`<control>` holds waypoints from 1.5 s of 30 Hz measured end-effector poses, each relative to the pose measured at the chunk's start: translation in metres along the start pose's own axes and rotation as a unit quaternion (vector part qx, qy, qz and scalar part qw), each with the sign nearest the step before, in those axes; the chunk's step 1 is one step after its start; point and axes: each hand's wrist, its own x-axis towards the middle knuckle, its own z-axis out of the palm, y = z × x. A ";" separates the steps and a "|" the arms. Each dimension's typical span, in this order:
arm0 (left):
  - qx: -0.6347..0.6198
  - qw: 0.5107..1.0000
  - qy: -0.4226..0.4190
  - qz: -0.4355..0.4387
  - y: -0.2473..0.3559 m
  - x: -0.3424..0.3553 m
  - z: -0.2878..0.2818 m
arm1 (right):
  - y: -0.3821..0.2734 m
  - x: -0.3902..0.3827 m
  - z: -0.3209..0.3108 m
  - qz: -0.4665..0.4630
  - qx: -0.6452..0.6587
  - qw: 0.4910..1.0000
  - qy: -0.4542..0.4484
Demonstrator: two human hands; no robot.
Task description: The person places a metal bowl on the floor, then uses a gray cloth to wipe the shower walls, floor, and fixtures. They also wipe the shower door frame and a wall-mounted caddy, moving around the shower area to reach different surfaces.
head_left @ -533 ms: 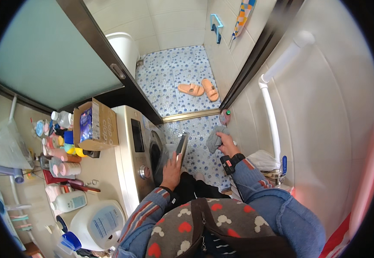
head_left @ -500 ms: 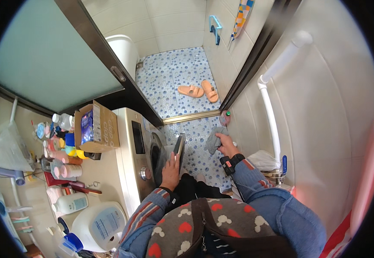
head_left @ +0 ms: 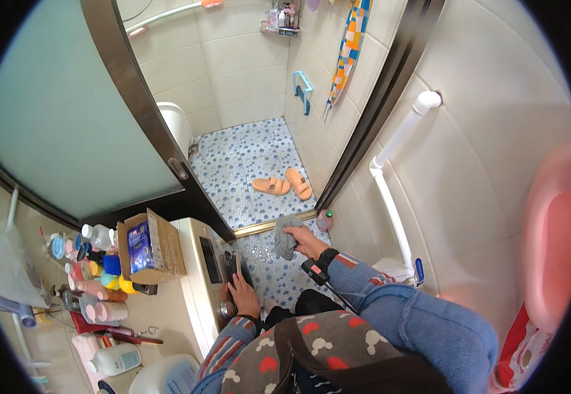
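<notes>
My right hand (head_left: 308, 242) grips a grey cloth (head_left: 285, 238) held out over the blue pebble floor, close to the brass door sill (head_left: 269, 226). My left hand (head_left: 244, 295) rests flat against the front of the white washing machine (head_left: 200, 289), by its dark door and round knob. A black watch sits on my right wrist. My denim sleeves and a patterned top fill the lower edge.
A cardboard box (head_left: 147, 246) and several bottles (head_left: 95, 276) crowd the machine's top and counter. Orange slippers (head_left: 282, 185) lie on the shower floor beyond the sill. A frosted sliding door (head_left: 68, 118), toilet (head_left: 177, 125), white pipe (head_left: 397, 164) and pink basin (head_left: 554, 236) surround me.
The view has tilted up toward the shower room. My right hand with the cloth has moved forward toward the sill. My left hand stays on the washing machine's front.
</notes>
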 end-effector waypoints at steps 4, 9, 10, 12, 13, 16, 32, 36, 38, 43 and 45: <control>0.021 0.999 -0.039 0.019 -0.001 0.011 -0.009 | -0.021 0.001 0.014 0.010 -0.020 1.000 -0.022; 0.114 0.960 -0.247 0.065 0.000 0.036 -0.029 | -0.053 0.032 0.009 0.002 -0.020 0.998 -0.056; 0.108 0.950 -0.285 0.066 0.001 0.043 -0.027 | -0.061 0.042 0.006 0.010 -0.019 0.998 -0.063; 0.123 0.934 -0.330 0.062 -0.004 0.067 -0.017 | -0.082 0.060 -0.001 0.006 -0.009 0.995 -0.097; 0.141 0.924 -0.349 0.068 -0.010 0.077 -0.009 | -0.090 0.069 -0.005 0.012 0.001 0.995 -0.096; 0.175 0.893 -0.404 0.093 -0.026 0.104 0.013 | -0.126 0.096 -0.023 -0.016 0.044 0.995 -0.091; -0.654 0.733 -0.184 -0.026 -0.002 0.414 -0.160 | -0.217 0.188 -0.030 -0.002 0.238 0.968 -0.076; -0.725 0.633 -0.260 -0.074 0.031 0.463 -0.221 | -0.248 0.203 0.024 -0.082 0.092 0.989 -0.086; -0.803 0.531 -0.264 -0.063 0.039 0.492 -0.238 | -0.273 0.207 0.049 -0.055 0.089 0.983 -0.147; -0.905 0.380 -0.189 0.010 -0.001 0.580 -0.268 | -0.356 0.222 0.100 -0.135 0.054 0.959 -0.245; -0.914 0.359 -0.186 0.038 -0.019 0.619 -0.287 | -0.385 0.235 0.118 -0.156 0.018 0.961 -0.226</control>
